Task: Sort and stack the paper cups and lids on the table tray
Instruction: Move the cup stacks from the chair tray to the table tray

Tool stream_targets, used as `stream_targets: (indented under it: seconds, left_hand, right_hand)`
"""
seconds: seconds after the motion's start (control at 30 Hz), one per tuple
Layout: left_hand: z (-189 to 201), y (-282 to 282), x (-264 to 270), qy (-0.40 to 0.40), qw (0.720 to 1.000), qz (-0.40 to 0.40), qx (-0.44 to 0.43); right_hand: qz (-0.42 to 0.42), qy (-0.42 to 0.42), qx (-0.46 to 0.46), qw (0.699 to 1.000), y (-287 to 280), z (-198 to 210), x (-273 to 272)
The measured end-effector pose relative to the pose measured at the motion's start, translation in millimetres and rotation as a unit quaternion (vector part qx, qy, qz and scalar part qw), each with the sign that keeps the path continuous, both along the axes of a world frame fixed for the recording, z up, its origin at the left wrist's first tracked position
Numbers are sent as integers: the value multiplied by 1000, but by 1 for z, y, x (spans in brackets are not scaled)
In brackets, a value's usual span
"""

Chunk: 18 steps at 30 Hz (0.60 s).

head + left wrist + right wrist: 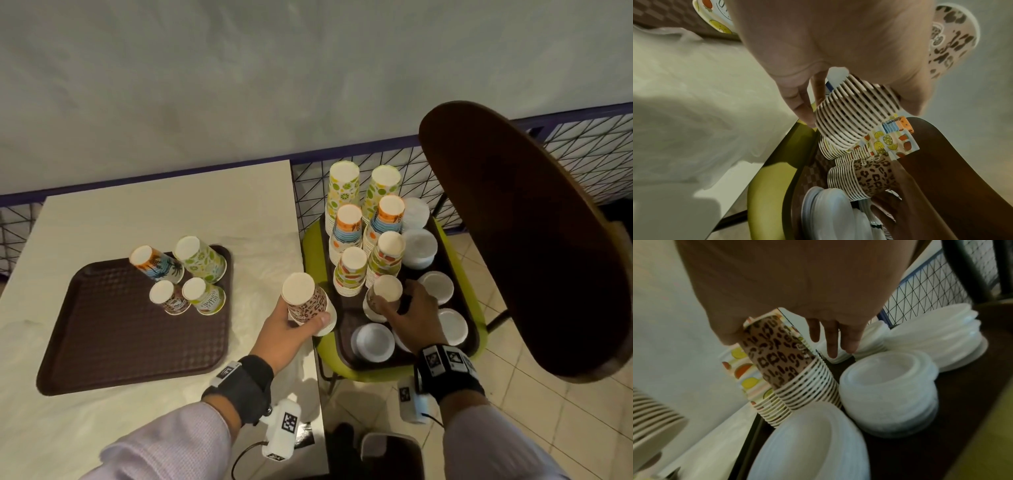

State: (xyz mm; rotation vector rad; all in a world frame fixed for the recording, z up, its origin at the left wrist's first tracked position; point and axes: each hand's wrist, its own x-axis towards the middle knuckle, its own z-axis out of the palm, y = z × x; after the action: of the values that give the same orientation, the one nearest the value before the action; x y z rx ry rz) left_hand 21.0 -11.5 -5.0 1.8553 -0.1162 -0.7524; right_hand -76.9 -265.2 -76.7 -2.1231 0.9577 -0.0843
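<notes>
our left hand (279,332) grips a leopard cup stack (306,303), lifted between table tray (113,342) and chair tray (346,317). our right hand (409,317) clasps another leopard stack (385,296) standing on the chair tray among lids (373,342).

White table (137,212), brown tray (113,335) on it

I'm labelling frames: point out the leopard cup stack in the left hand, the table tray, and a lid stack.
leopard cup stack (306,306), head view, patterned side
table tray (113,329), head view, bare floor
lid stack (888,386), right wrist view, top lid
</notes>
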Motion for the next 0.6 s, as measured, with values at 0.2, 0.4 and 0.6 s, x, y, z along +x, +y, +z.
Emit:
stream_targets:
  seconds: [0.2,0.4,0.6]
  left_hand:
    - [4,1,1,-9,1000,2,0]
    - [3,3,0,-1,1000,17,8]
    - [2,5,0,-4,1000,21,3]
  right_hand:
    - [36,4,-4,999,6,4,8]
    - [47,32,-5,998,16,-1,10]
    - [36,17,-52,998,24,0,13]
